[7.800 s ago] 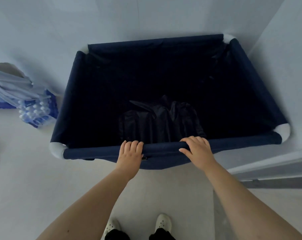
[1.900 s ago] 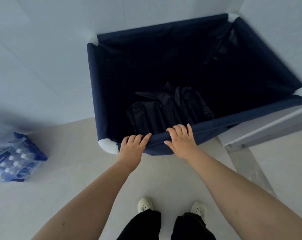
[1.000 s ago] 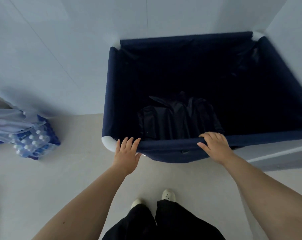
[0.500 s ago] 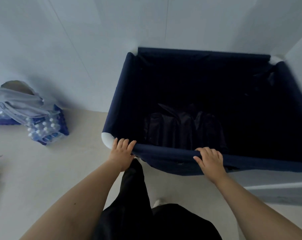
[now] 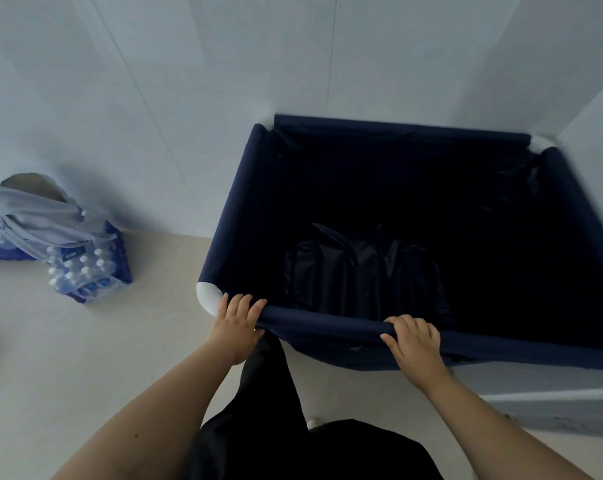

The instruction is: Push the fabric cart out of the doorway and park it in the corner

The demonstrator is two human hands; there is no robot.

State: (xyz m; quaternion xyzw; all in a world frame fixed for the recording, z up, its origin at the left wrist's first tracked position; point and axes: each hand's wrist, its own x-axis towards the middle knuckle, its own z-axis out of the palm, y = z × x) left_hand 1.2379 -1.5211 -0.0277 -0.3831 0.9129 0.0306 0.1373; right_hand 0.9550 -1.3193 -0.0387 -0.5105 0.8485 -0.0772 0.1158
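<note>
The navy fabric cart (image 5: 237, 202) with white corner pieces stands in the corner, its far rim against the back wall and its right side along the right-hand wall. A black folded bag (image 5: 359, 275) lies at its bottom. My left hand (image 5: 236, 323) grips the near rim beside the near-left white corner. My right hand (image 5: 414, 344) grips the same rim further right. My raised black-trousered leg (image 5: 269, 393) reaches up to the cart's near side below my left hand.
A wrapped pack of water bottles (image 5: 85, 271) with a pale grey garment (image 5: 40, 216) draped over it stands on the floor by the back wall to the left. A white door or panel edge (image 5: 549, 396) runs low on the right.
The cart has swung from angled to squarer in the corner over the last two seconds. My hands have spread apart along the rim, and my leg has come up against the cart.
</note>
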